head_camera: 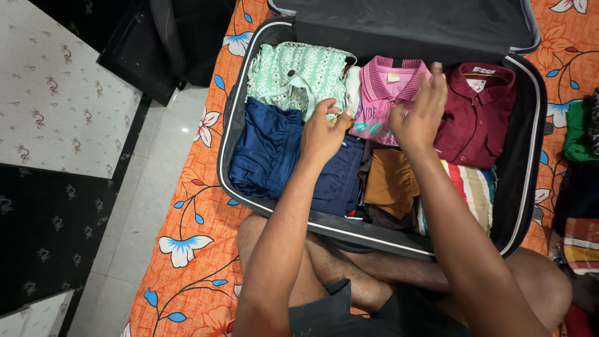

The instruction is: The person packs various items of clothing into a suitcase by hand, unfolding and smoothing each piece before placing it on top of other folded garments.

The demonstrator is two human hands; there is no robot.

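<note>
— Orange floral bedsheet (187,206) lay under an open black suitcase (530,156); where were the hands?

— Both hovered over the folded pink striped polo shirt (380,93), mid-row (between a green patterned garment (293,72) and a maroon shirt (477,112)). Left hand (321,134) had fingers curled together, pinching something small; right hand (419,115) spread open, fingers apart.

— Step?

— Arranging, seemingly; smoothing soft cotton would need flat palms.

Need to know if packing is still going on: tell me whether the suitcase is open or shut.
Open. The suitcase lies flat on the orange floral bedsheet with its lid thrown back, and folded clothes show inside, such as the maroon shirt.
</note>
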